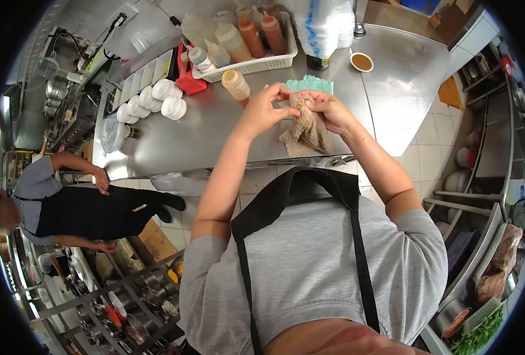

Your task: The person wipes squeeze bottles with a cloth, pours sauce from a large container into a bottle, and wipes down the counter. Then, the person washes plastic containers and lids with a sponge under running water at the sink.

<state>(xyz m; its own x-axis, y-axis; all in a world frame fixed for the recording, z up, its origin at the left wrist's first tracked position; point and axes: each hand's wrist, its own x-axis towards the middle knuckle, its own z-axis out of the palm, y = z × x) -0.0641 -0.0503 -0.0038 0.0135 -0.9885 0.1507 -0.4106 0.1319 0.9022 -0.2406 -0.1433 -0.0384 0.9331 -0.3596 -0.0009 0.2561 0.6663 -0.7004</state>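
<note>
A crumpled brown cloth (307,133) hangs over the near edge of the steel counter. My right hand (329,110) pinches its upper part between thumb and fingers. My left hand (266,110) holds the cloth's top from the other side, thumb and fingertips closed on it. Just behind the hands lies a green cloth with a zigzag edge (317,85), partly covered by them. A squeeze bottle with tan contents (235,84) stands left of my left hand, apart from it.
A white basket (247,69) of sauce bottles stands at the back, beside a red holder (189,80). Stacked white dishes (174,107) sit left. A bowl of brown sauce (362,62) is right. A co-worker (85,207) stands at left; shelves (472,195) line the right.
</note>
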